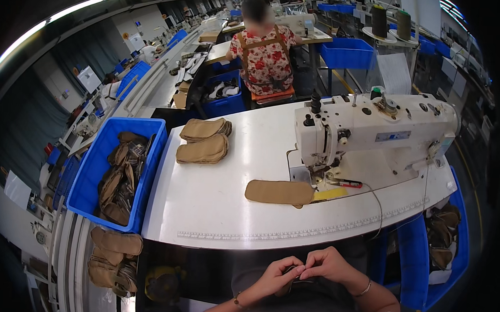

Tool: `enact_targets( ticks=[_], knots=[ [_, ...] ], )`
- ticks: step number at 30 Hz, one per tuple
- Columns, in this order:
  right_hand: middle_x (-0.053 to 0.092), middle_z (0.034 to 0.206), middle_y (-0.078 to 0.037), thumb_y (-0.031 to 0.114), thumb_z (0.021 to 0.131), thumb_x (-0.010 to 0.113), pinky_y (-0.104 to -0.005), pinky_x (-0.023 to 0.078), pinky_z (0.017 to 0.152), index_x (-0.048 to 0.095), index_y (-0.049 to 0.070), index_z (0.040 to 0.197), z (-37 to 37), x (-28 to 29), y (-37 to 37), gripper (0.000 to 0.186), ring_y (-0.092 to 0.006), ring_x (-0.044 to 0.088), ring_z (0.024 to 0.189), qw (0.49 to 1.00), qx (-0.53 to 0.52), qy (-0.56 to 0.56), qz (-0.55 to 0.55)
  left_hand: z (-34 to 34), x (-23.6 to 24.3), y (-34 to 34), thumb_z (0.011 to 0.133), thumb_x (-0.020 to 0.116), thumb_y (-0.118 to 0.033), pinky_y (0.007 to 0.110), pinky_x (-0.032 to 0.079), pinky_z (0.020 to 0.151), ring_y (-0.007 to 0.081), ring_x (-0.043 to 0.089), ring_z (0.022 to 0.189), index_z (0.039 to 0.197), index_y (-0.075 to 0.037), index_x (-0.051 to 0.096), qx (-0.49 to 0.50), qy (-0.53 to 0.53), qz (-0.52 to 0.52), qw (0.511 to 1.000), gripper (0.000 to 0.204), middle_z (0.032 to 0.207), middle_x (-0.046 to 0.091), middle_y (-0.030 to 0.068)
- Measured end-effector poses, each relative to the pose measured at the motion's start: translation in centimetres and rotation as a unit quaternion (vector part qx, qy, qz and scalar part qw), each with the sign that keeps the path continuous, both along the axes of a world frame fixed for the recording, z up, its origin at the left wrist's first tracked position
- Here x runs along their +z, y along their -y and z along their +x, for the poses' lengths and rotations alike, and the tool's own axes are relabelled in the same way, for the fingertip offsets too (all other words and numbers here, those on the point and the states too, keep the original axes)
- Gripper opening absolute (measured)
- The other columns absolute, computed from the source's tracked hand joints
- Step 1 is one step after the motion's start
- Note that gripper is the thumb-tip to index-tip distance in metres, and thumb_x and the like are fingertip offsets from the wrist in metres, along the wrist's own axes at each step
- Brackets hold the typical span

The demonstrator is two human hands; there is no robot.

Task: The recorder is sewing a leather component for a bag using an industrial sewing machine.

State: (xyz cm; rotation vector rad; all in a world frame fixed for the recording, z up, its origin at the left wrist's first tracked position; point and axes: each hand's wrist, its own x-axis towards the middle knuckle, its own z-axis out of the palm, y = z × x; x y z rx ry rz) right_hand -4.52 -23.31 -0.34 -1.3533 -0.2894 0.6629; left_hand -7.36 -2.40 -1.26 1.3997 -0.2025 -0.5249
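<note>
My left hand (pixel 280 273) and my right hand (pixel 328 264) meet over my lap, below the front edge of the white sewing table (pixel 220 199). Their fingertips pinch a small dark thing (pixel 299 274) between them; I cannot tell what it is. On the table a tan oval fabric piece (pixel 279 192) lies beside the needle of the white sewing machine (pixel 374 128). Two stacks of the same tan pieces (pixel 204 140) rest at the table's far left.
A blue bin (pixel 93 166) with tan and plaid pieces stands left of the table, more pieces (pixel 114 253) lying below it. A blue bin (pixel 444 237) sits at the right. Red-handled snips (pixel 346 183) lie by the machine. Another person (pixel 266 51) sits ahead, back turned.
</note>
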Motion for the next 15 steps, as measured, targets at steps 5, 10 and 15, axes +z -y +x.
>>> enact_targets(
  ticks=[5,10,15],
  knots=[
    [0.069,0.073,0.000,0.009,0.078,0.086,-0.0193,0.044,0.059,0.069,0.002,0.076,0.2,-0.4,0.1,0.018,-0.0027,0.058,0.067,1.000,-0.020,0.000,0.001,0.2,-0.1,-0.9,0.100,0.063,-0.015,0.017,0.040,0.062,0.0001,0.049,0.070,0.099,-0.003,0.065,-0.019,-0.019,0.011,1.000,0.012,0.078,0.058,-0.0061],
    [0.063,0.066,0.001,0.017,0.078,0.087,-0.0209,0.043,0.057,0.065,0.004,0.073,0.1,0.2,-0.7,0.026,-0.0038,0.054,0.062,0.994,-0.034,0.067,-0.084,-0.2,-1.9,-0.9,0.100,0.062,-0.012,0.018,0.043,0.067,0.0026,0.052,0.075,0.097,-0.002,0.065,0.026,-0.030,0.004,0.999,0.011,0.083,0.060,-0.0032],
    [0.055,0.060,-0.001,0.031,0.081,0.084,-0.0247,0.041,0.054,0.059,0.005,0.071,-0.5,-0.4,-2.2,0.037,-0.0065,0.047,0.056,0.973,-0.011,0.166,-0.162,-1.7,-2.6,0.9,0.099,0.060,-0.010,0.022,0.046,0.069,0.0089,0.057,0.076,0.096,0.001,0.063,0.216,0.089,0.048,0.971,0.011,0.085,0.062,0.0032]
  ],
)
